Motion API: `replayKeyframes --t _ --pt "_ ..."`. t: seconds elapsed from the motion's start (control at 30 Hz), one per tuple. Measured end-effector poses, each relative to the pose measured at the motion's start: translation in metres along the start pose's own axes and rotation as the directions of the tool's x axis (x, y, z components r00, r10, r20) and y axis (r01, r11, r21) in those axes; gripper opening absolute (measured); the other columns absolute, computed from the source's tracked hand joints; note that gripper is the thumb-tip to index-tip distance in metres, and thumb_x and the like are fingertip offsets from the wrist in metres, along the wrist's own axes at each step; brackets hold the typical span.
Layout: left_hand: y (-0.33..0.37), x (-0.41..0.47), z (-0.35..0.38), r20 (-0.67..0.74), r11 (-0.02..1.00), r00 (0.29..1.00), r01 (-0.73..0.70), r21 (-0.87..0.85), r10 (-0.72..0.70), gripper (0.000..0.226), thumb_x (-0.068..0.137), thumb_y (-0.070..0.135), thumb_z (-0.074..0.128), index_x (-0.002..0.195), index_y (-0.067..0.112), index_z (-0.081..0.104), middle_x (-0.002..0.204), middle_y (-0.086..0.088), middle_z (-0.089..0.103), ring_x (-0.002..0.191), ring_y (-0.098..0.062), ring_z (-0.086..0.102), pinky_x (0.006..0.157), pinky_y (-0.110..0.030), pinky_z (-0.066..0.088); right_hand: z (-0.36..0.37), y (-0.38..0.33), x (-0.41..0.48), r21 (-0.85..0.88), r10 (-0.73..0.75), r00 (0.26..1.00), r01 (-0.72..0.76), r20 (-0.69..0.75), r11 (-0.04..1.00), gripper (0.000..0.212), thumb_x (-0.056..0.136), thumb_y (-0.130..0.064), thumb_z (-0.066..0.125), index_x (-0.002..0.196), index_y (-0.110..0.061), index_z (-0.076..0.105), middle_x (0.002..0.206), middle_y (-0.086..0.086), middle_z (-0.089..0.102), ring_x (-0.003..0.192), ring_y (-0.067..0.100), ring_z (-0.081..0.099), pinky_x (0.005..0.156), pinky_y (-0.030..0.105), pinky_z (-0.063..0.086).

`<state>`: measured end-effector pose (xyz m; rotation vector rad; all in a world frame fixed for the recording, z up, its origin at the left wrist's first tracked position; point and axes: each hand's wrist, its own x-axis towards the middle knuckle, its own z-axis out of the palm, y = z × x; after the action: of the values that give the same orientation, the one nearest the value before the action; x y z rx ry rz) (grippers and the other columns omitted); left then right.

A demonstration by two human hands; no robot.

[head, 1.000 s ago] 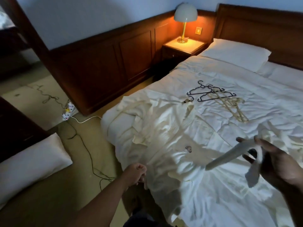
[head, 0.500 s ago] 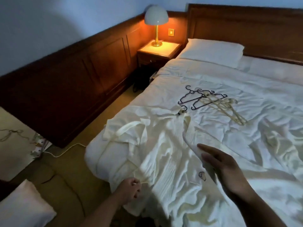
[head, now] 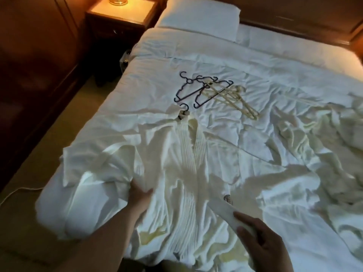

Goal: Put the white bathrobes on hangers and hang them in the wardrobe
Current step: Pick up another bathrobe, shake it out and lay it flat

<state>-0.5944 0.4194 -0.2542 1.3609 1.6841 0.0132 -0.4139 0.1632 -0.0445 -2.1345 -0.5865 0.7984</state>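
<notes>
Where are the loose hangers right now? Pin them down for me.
In the head view the loose hangers lie piled mid-bed, just beyond and slightly right of the collar of the spread bathrobe, well short of the pillow.

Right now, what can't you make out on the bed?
Head view:
Hanger: only its hook shows; robe covers the rest.
Left hand: fingers buried in robe folds.
Belt: end hidden under right hand.
Second robe: cut by right edge.
Loose hangers: tangled, count unclear.
</notes>
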Motion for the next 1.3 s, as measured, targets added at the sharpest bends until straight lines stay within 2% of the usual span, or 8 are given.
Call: replayKeyframes --t 0.2,0.43,0.57,0.77,0.93,1.07,1.2,1.3 --pt "0.0 0.008 -0.002 -0.124 0.948 0.975 0.141 -0.287 -0.182 0.064 0.081 0.011 0.074 0.132 0.005 0.035 0.126 -0.022 0.056 0.109 -0.04 0.059 0.088 -0.043 0.051 -0.01 0.002 -0.014 -0.025 0.078 0.996 -0.08 -0.045 0.997 0.039 0.083 -0.005 0.077 0.092 -0.043 0.079 0.079 -0.014 0.075 0.068 -0.004 0.065 0.063 0.006 0.046" --pt "-0.044 -0.039 -0.099 -0.434 0.873 0.855 0.043 -0.486 -0.283 0.054 0.088 0.001 0.054 0.138 0.003 0.035 0.137 -0.03 0.048 0.122 -0.047 0.051 0.103 -0.051 0.045 -0.018 -0.016 -0.04 -0.057 -0.026 0.999 0.024 -0.047 0.998 0.056 0.074 -0.013 0.086 0.109 -0.049 0.062 0.095 -0.026 0.068 0.077 0.001 0.066 0.064 0.028 0.055" --pt "-0.051 -0.089 -0.167 -0.574 0.836 0.796 -0.175 -0.52 -0.19 0.056 0.089 0.0 0.056 0.142 0.008 0.039 0.143 -0.021 0.046 0.129 -0.039 0.049 0.107 -0.048 0.044 -0.046 -0.007 -0.061 -0.09 -0.096 0.986 0.085 -0.133 0.992 0.065 0.078 0.008 0.067 0.118 -0.042 0.057 0.089 -0.003 0.064 0.059 0.011 0.06 0.051 0.026 0.047" --pt "-0.016 -0.154 -0.24 -0.704 0.59 0.707 -0.599 -0.541 0.073 0.046 0.075 0.016 0.051 0.114 0.041 0.058 0.121 -0.017 0.064 0.101 -0.031 0.068 0.086 -0.05 0.059 -0.123 0.052 -0.093 -0.042 -0.062 0.908 0.049 -0.414 0.998 0.031 0.092 -0.025 0.055 0.11 -0.049 0.059 0.079 -0.002 0.062 0.068 0.03 0.061 0.067 0.052 0.057" --pt "0.089 -0.292 -0.26 -0.697 0.417 0.611 -0.783 -0.462 0.375 0.016 0.092 0.015 0.043 0.099 0.019 0.057 0.081 0.01 0.059 0.065 0.002 0.06 0.065 -0.014 0.051 -0.185 0.073 -0.119 -0.267 -0.172 0.895 0.061 -0.412 0.962 0.02 0.093 -0.01 0.06 0.109 -0.021 0.065 0.076 -0.005 0.06 0.061 0.013 0.055 0.055 0.029 0.04" --pt "0.159 -0.349 -0.233 -0.522 0.441 0.665 -0.746 -0.499 0.534 0.034 0.087 0.014 0.038 0.111 0.022 0.061 0.069 0.01 0.06 0.056 -0.006 0.059 0.061 -0.023 0.052 -0.21 0.089 -0.122 -0.496 -0.24 0.944 0.099 -0.229 0.863 0.021 0.088 -0.01 0.066 0.106 -0.02 0.07 0.1 0.003 0.068 0.081 0.018 0.055 0.07 0.028 0.038" --pt "0.182 -0.398 -0.175 -0.368 0.468 0.533 -0.846 -0.256 0.761 0.058 0.061 0.006 0.051 0.105 0.041 0.067 0.093 0.003 0.068 0.084 -0.03 0.068 0.069 -0.046 0.061 -0.215 0.107 -0.111 -0.792 -0.133 0.991 0.096 0.019 0.604 0.029 0.086 -0.031 0.068 0.115 -0.028 0.061 0.114 0.0 0.061 0.099 0.02 0.062 0.082 0.03 0.05" --pt "0.19 -0.421 -0.131 -0.181 0.446 0.472 -0.879 -0.168 0.863 0.046 0.066 0.005 0.052 0.093 0.039 0.066 0.084 0.001 0.067 0.076 -0.023 0.068 0.073 -0.052 0.06 -0.218 0.124 -0.099 -0.927 -0.003 0.996 0.079 0.084 0.366 0.048 0.086 -0.037 0.067 0.131 -0.025 0.053 0.125 0.001 0.057 0.114 0.021 0.061 0.093 0.031 0.051"
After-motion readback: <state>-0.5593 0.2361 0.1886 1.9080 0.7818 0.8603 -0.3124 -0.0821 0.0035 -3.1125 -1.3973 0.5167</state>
